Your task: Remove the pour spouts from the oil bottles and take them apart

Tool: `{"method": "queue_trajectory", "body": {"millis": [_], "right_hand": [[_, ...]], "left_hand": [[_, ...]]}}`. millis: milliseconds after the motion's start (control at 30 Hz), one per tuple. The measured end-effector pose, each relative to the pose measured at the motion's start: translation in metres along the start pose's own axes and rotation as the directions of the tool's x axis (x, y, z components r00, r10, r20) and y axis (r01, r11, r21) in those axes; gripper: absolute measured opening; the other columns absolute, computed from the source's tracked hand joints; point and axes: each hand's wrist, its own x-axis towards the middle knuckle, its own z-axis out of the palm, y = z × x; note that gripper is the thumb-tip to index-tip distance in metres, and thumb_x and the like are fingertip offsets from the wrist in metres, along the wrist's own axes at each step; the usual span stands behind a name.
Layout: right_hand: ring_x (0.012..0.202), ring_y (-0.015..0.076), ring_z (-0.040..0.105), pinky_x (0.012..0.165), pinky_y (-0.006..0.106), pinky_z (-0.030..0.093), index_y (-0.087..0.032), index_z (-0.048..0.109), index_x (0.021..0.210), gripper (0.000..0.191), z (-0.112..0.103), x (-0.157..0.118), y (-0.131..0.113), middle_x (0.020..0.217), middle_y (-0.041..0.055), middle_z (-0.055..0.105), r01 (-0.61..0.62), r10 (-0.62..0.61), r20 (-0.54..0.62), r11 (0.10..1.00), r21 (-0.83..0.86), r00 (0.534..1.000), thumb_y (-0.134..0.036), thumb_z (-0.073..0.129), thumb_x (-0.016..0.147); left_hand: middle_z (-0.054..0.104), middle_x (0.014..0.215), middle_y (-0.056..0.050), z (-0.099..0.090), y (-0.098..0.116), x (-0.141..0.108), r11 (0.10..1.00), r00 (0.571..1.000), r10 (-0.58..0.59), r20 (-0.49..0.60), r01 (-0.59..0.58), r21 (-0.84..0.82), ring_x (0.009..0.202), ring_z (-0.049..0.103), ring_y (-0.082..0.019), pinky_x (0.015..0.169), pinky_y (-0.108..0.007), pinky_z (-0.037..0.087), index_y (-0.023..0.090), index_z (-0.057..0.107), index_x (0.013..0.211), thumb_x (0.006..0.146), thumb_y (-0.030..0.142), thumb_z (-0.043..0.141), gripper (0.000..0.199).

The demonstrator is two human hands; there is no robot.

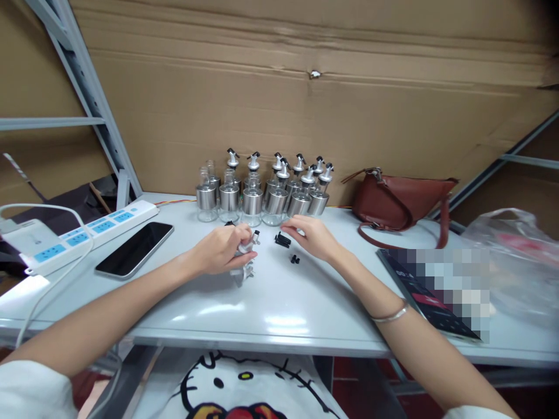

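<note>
My left hand [227, 247] is closed around a silver pourer spout [247, 247], partly covered by the fingers. Just below it, another silver spout piece [242, 272] shows on the table. To the right, my right hand [314, 237] reaches over the table with thumb and index finger apart, close beside a small pile of black plastic pieces [283, 239]. A few smaller black pieces [294, 259] lie nearer to me. Behind both hands stand several glass bottles with steel sleeves [252, 202]; some have open necks, others carry silver-and-black pourers [300, 163].
On the left lie a black phone [135, 249] and a white power strip [94, 235] with a plugged-in cable. At right are a brown handbag [397, 201], a tablet-like screen [419, 285], partly pixelated, and a clear plastic bag [519, 262]. Cardboard [262, 105] walls the back.
</note>
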Motion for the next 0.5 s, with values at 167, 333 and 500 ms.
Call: {"method": "queue_trajectory", "body": {"millis": [167,333,500], "right_hand": [[0.08,0.0167,0.06,0.071,0.028,0.047,-0.017,0.056,0.117,0.029,-0.005,0.001,-0.036,0.09,0.0086,0.066,0.289,-0.309,-0.214,0.95,-0.117,0.927,-0.023,0.035,0.098],[0.076,0.0145,0.058,0.068,0.026,0.044,-0.019,0.055,0.115,0.025,0.0,-0.001,-0.048,0.093,0.0052,0.067,0.375,-0.417,-0.179,0.899,-0.227,0.891,-0.015,0.041,0.095],[0.072,0.0136,0.056,0.064,0.025,0.039,-0.016,0.059,0.095,0.025,0.002,-0.001,-0.05,0.086,0.0053,0.066,0.423,-0.465,-0.141,0.871,-0.249,0.874,-0.015,0.034,0.098]], "left_hand": [[0.044,0.071,0.004,0.0,0.005,0.002,0.997,0.998,0.032,0.05,-0.028,-0.078,0.052,0.039,-0.01,0.049,-0.022,0.036,0.023,0.026,0.085,0.096,0.033,0.033,0.016],[0.045,0.069,0.004,0.0,0.009,0.002,0.995,0.997,0.038,0.066,-0.031,-0.095,0.052,0.041,-0.011,0.051,-0.023,0.036,0.023,0.025,0.085,0.093,0.028,0.034,0.012],[0.049,0.072,0.001,-0.001,0.01,0.0,0.991,0.988,0.012,0.153,0.009,-0.131,0.053,0.044,-0.012,0.053,-0.025,0.039,0.022,0.026,0.088,0.084,0.021,0.035,0.009]]}}
